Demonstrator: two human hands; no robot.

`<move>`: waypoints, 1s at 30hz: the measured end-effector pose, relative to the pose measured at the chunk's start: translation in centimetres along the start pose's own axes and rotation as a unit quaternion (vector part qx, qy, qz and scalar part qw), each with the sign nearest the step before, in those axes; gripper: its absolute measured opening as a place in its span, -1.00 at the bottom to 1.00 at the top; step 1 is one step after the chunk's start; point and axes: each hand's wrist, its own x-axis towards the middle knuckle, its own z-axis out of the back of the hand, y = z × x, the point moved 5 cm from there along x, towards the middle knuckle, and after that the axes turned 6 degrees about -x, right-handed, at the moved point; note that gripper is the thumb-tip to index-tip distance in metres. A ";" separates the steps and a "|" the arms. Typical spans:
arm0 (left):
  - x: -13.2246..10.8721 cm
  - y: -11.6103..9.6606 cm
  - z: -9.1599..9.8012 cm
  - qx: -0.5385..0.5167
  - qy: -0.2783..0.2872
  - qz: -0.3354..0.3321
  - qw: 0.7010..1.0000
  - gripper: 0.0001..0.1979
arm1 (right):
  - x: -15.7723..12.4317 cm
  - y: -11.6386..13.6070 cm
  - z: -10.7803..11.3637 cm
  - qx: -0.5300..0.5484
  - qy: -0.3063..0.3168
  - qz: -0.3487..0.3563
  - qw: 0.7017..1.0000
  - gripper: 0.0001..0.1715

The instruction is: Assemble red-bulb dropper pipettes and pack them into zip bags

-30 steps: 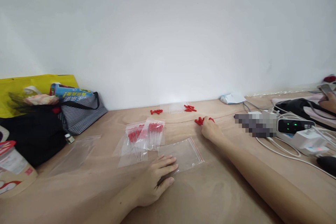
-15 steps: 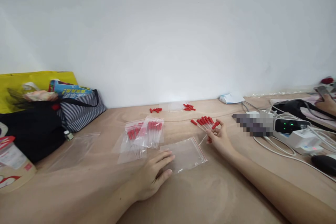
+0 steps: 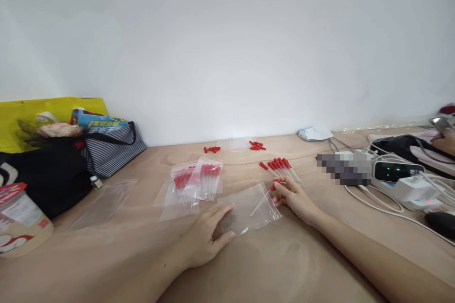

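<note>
My right hand (image 3: 293, 197) pinches a glass dropper by its red rubber bulb (image 3: 275, 184). The dropper's thin glass tube (image 3: 256, 206) points left, past the red-striped mouth and into a clear zip bag (image 3: 245, 220) lying flat. At the bag's left edge rests my left hand (image 3: 209, 236), fingers stretched out and thumb apart. Beyond my right hand lies a row of red-bulbed droppers (image 3: 280, 164), with one red bulb (image 3: 263, 165) at its left end. Zip bags filled with droppers (image 3: 212, 182) overlap behind my left hand.
Another clear zip bag (image 3: 106, 201) lies left, near a small bottle (image 3: 95, 182). Loose red bulbs (image 3: 212, 149) and glass tubes (image 3: 239, 149) lie by the wall. Cables and chargers (image 3: 414, 191) crowd the right. Another person's hand (image 3: 444, 141) holds a phone at far right.
My right hand has moved left and down from the dropper row to the bag's mouth. The held dropper's tube now reaches into the bag. My left hand has stayed on the bag.
</note>
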 end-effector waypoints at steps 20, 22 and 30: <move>0.3 -0.2 0.0 0.007 0.011 -0.010 1.000 -0.55 | -0.3 1.7 -2.1 -0.250 0.228 0.157 0.928 -0.69; 0.3 -0.2 0.0 0.006 0.009 -0.011 1.000 -0.56 | -0.7 2.2 -2.5 -0.275 0.257 0.173 0.910 -0.71; 0.3 -0.2 -0.1 0.015 0.018 -0.031 0.999 -0.65 | 0.9 1.8 0.0 -0.306 0.226 0.146 0.913 -0.75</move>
